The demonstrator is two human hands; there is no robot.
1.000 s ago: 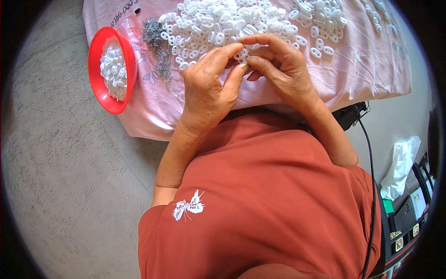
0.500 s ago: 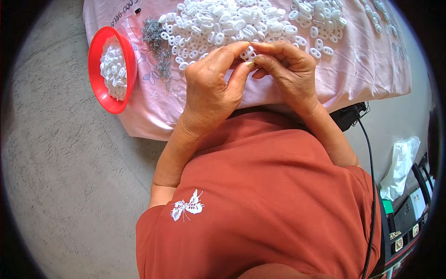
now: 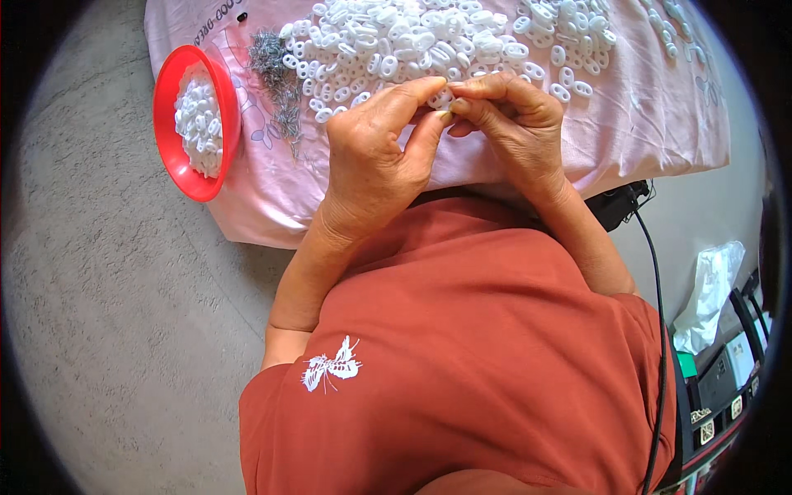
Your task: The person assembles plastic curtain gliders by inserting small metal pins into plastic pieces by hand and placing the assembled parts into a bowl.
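Observation:
My left hand and my right hand meet at the near edge of a heap of white plastic pieces. Thumb and forefinger of each hand are pinched together on a small white oval plastic piece with two holes. The fingertips hide part of it. The heaped pieces look the same kind, oval with two holes. Left of the heap lies a pile of thin grey metal bits, perhaps springs, too small to make out.
A red bowl of small white parts stands at the table's left edge. A pink cloth covers the table. More white pieces lie at right, with strung-out pale pieces farther right. A black cable hangs beside my right arm.
Both hands keep the same pinch on the white piece, with only a slight shift of the fingertips. The view has moved very slightly.

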